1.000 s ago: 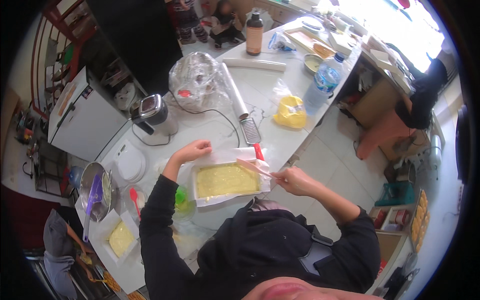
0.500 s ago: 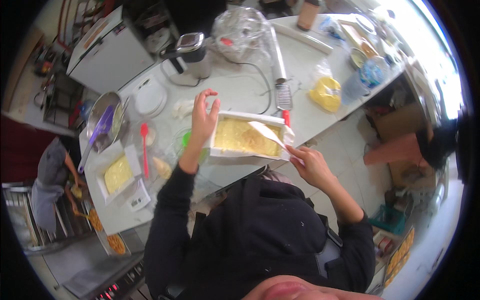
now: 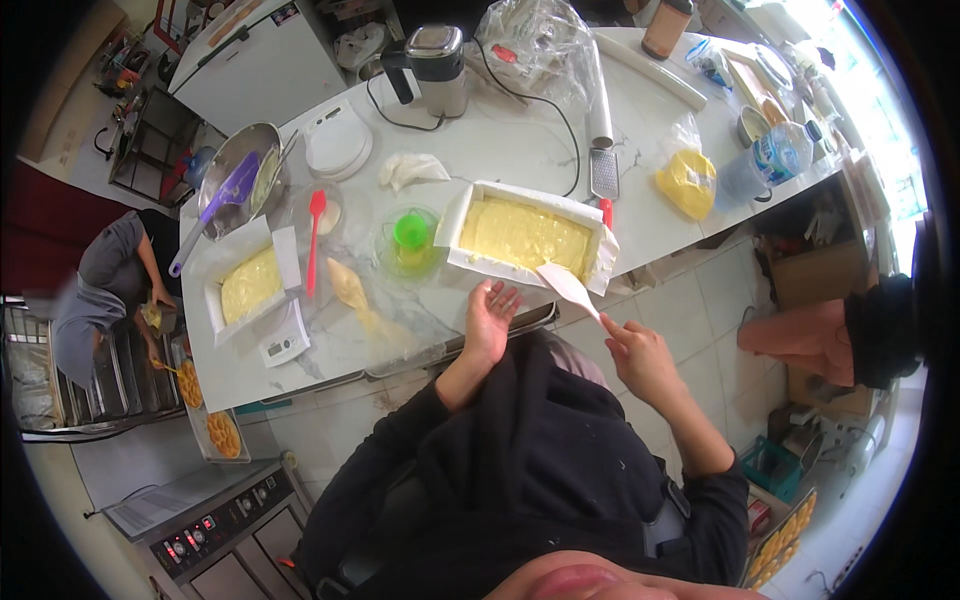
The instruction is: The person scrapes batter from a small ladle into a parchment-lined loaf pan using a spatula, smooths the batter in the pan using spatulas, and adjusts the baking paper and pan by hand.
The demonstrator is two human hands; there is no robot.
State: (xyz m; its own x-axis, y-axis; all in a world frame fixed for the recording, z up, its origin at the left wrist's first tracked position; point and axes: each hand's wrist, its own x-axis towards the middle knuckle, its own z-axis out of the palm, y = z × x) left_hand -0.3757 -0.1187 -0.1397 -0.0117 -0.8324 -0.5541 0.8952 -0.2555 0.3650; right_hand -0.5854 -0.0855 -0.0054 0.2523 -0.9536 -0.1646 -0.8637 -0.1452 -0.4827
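My right hand grips the handle of a white spatula. The spatula's blade is at the near right edge of a paper-lined loaf pan, over the rim. Smooth yellow batter fills the pan. Palm up, my left hand is just short of the pan's near side, its fingers spread and holding nothing. A green cup in a clear bowl stands left of the pan, and a piping bag of pale filling lies nearer me.
Farther left are a second lined pan of batter on a scale, a red spatula and a metal bowl. A grater, a yellow bag and a mixer are behind. At left, a person handles food.
My left hand has dropped from beside the pan's left end to its near side. The white spatula has drawn back from the batter's middle to the near right rim.
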